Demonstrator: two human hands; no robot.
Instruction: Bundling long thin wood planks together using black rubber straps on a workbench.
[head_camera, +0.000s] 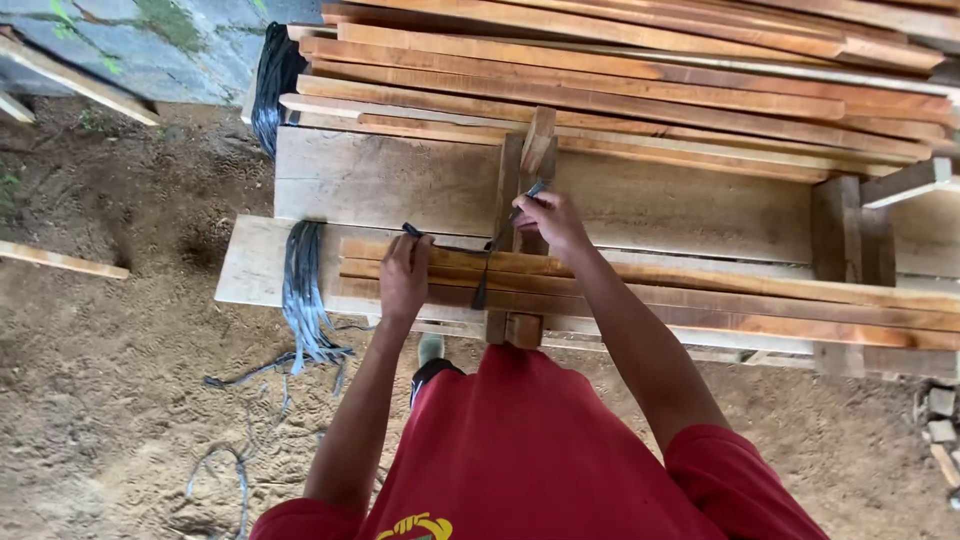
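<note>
**Strap across a bundle of wooden slats, both hands engaged**

I see a bundle of thin, reddish-brown wooden slats (650, 295) lying lengthwise along the near edge of the tabletop (400, 180), which is built of pale, weathered planks with rough grain. A dark, flat strap (487, 268) runs over the bundle between my hands. My left hand (405, 275) lies curled on top of the slats, fingers closed on one strap end near its far edge. My right hand (550, 220) is pinched shut on the other strap end, raised beside an upright wooden post (535, 150). A hank of grey, ribbon-like straps (302, 290) drapes over the tabletop's left end, its ends trailing onto the sandy dirt ground (120, 380). More long slats (650, 90) are stacked beyond, smooth-sawn and orange-toned.
</note>
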